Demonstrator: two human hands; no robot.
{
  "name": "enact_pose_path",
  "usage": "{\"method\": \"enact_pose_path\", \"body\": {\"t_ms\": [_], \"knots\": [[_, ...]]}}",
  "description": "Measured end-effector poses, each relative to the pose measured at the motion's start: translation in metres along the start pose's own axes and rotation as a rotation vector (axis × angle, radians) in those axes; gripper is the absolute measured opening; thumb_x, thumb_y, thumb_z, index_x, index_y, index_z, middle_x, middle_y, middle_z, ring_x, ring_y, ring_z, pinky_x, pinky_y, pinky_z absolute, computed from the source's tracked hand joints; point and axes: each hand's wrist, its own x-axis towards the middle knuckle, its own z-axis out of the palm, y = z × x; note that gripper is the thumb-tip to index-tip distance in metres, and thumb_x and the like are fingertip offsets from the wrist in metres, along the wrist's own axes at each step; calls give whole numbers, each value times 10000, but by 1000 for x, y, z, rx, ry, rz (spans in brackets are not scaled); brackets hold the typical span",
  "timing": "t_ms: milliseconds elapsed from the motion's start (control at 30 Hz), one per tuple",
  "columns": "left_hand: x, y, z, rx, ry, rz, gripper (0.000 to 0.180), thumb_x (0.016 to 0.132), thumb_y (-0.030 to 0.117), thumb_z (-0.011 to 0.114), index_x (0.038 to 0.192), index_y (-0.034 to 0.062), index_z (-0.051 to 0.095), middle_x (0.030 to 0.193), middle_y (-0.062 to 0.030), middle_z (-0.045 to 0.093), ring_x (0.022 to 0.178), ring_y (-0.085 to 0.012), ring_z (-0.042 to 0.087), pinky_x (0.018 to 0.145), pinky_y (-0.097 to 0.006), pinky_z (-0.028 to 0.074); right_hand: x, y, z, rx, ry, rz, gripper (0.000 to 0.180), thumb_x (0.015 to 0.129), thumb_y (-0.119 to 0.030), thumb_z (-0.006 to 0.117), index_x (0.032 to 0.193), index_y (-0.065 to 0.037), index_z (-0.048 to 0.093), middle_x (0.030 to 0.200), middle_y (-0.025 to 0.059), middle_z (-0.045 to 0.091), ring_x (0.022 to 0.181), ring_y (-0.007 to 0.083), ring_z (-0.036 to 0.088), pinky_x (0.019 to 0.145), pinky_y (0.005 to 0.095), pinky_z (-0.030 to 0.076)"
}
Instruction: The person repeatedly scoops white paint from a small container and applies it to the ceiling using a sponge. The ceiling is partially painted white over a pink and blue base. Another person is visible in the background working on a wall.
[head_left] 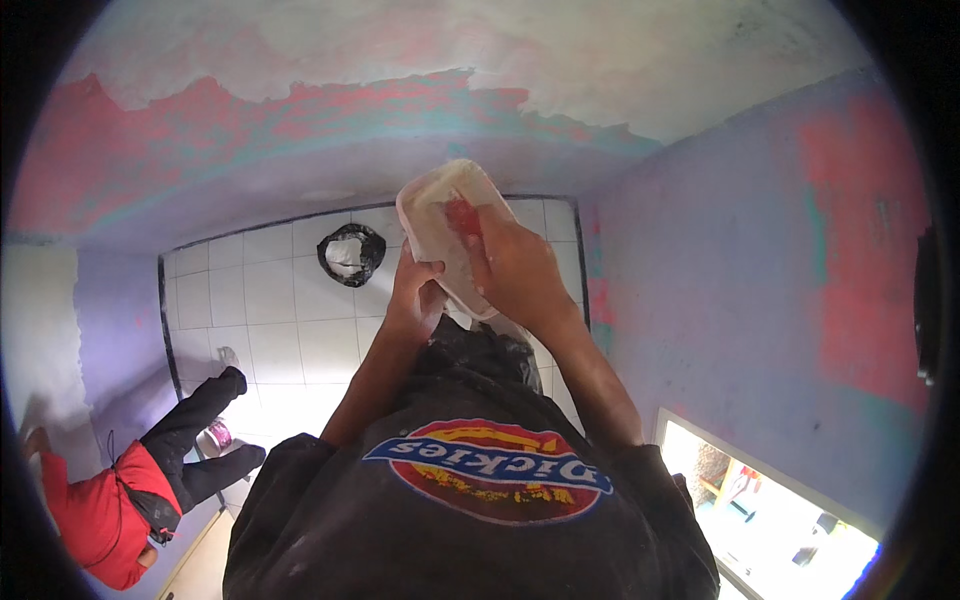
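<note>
Both of my forearms reach away from my dark printed shirt [470,500]. My left hand [413,297] grips the near edge of a white, plaster-smeared rectangular board [440,200] with rounded corners, held tilted in front of me. My right hand [515,268] lies over the board's right side, fingers closed around a red-handled tool [462,216] that presses on the board's face. Most of the tool is hidden under my fingers.
Below is a white tiled floor [290,320] with a black bucket [351,254] holding pale material. Another person in a red jacket and black trousers [130,490] is at lower left, beside a small tin [215,437]. Purple walls show red patches; a bright window [770,520] is lower right.
</note>
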Motion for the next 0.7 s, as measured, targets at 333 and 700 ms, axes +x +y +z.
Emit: {"method": "enact_pose_path", "body": {"t_ms": [333,700], "knots": [[-31,-33,14,-43,60,-23,787,867,222,706,1537,61,324,1432,-128,525,1334,-325,528,1105,-490,440,-40,6,-9,69,-71,-35,284,952,-129,595,1198,-1,529,868,253,681,808,459,666,725,547,511],[-35,-37,29,-124,77,-2,817,835,154,688,1533,35,279,1427,-149,498,1348,-305,506,1132,-490,420,-32,3,-38,71,-16,67,215,943,-132,616,1128,-36,565,855,239,679,795,466,666,723,540,522]]}}
